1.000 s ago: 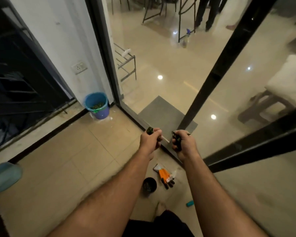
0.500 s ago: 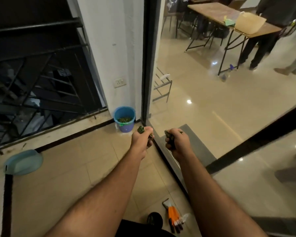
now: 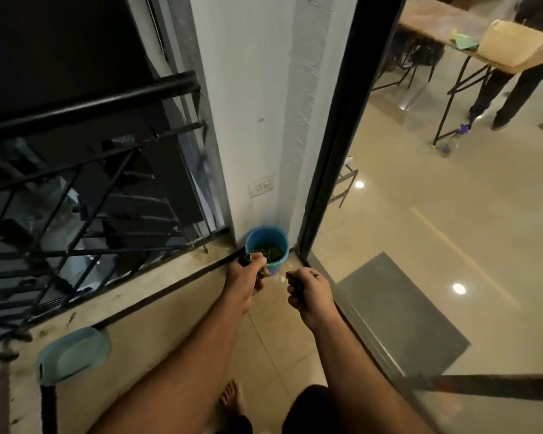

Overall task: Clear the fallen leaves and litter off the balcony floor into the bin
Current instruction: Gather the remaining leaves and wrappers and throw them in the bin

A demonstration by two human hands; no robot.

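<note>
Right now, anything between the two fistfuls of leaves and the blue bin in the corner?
Nothing visible. The left hand is at the round blue plastic bin's near rim; the right hand is just short of it, bare tile between. The bin is open-topped, already holding green leaves.

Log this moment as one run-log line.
left hand: shut on leaves | right hand: shut on leaves | blue bin: in corner, partly filled | leaves not yet dropped
</note>
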